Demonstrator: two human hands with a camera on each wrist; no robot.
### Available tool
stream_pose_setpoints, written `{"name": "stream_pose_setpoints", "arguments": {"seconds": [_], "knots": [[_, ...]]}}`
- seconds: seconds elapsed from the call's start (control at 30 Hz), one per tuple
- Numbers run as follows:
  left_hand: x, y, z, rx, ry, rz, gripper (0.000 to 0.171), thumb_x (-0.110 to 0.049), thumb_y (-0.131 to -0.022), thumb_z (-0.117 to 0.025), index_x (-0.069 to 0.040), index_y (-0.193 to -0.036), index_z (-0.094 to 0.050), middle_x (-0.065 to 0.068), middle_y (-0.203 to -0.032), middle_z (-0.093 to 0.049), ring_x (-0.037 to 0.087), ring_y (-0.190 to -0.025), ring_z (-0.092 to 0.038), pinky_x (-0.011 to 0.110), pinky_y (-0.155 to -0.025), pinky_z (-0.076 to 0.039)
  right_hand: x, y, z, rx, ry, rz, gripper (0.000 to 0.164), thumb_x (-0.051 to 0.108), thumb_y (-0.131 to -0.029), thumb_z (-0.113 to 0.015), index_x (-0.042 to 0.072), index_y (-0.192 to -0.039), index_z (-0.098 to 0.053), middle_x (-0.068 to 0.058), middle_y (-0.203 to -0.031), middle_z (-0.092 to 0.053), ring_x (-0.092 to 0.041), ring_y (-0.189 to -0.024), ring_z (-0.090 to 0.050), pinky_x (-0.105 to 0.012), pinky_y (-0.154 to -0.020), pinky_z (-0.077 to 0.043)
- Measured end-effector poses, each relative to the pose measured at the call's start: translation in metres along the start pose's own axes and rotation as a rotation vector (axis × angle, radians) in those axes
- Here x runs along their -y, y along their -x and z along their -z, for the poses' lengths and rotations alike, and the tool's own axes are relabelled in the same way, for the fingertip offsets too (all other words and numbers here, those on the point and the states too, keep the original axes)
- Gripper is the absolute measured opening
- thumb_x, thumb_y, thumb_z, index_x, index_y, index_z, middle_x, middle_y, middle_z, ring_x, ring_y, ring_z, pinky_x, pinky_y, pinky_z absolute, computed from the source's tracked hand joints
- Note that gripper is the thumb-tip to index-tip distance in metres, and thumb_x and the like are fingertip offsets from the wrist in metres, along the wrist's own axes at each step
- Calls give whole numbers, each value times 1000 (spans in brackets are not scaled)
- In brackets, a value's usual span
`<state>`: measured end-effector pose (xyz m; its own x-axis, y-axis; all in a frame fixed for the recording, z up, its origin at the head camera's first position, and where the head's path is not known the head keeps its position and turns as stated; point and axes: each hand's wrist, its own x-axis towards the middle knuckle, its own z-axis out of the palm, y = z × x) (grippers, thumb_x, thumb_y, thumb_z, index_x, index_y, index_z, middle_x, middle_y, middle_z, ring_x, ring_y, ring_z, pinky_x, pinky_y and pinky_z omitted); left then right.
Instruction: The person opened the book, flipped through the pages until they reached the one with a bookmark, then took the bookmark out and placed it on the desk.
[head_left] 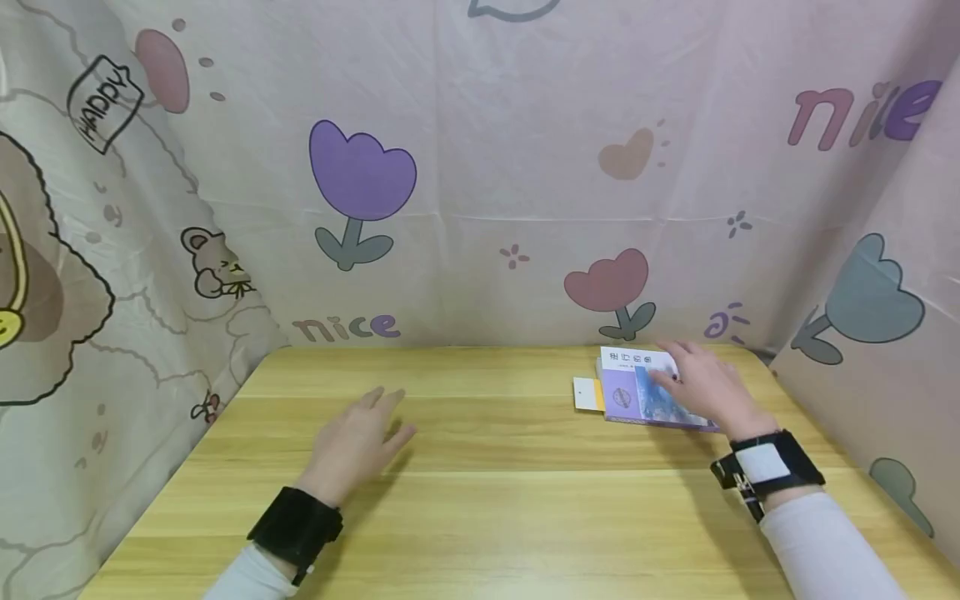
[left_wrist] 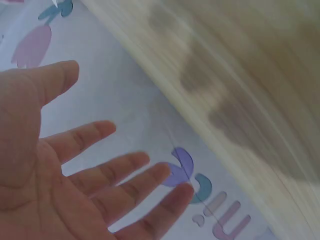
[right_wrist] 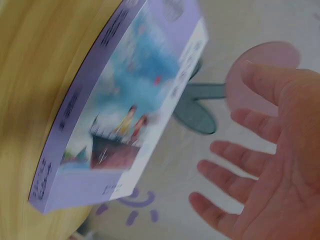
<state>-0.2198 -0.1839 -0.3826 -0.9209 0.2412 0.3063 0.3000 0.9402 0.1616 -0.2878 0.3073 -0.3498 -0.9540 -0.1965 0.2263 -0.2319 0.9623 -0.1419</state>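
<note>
A lilac, white and blue book (head_left: 622,400) lies at the back right of the table. Its cover in the right wrist view (right_wrist: 120,115) has a picture of small figures on a boat. From its left side sticks a white and yellow card (head_left: 588,394). My right hand (head_left: 708,385) hovers over the book's right part, fingers spread, holding nothing; in the right wrist view there is a gap between the palm (right_wrist: 280,165) and the cover. Over the left half of the table my left hand (head_left: 348,446) is held in the air, fingers apart and nothing in them.
The wood-grain table (head_left: 480,517) runs back to a printed curtain (head_left: 465,167) with flowers and lettering. More curtain hangs along the left and right sides. Each wrist wears a black band (head_left: 296,527) below a white sleeve.
</note>
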Motion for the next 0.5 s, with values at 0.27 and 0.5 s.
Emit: {"name": "stream_pose_setpoints", "arguments": {"seconds": [0.27, 0.5], "knots": [[-22, 0, -6, -7, 1, -103, 51, -42, -89, -65, -9, -128, -61, 16, -126, -59, 31, -108, -59, 47, -82, -52, -28, -23, -3, 78, -2, 25, 58, 26, -94, -62, -6, -139, -46, -37, -132, -41, -54, -117, -40, -69, -91, -33], [-46, 0, -15, 0, -52, -227, 37, -36, -88, -66, -11, -115, -67, 4, -99, -67, 14, -75, -64, 28, -58, -54, -40, -33, -9, 129, 10, 20, 62, 16, -89, -66, -7, -141, -42, -37, -132, -42, -54, -117, -40, -68, -92, -33]]}}
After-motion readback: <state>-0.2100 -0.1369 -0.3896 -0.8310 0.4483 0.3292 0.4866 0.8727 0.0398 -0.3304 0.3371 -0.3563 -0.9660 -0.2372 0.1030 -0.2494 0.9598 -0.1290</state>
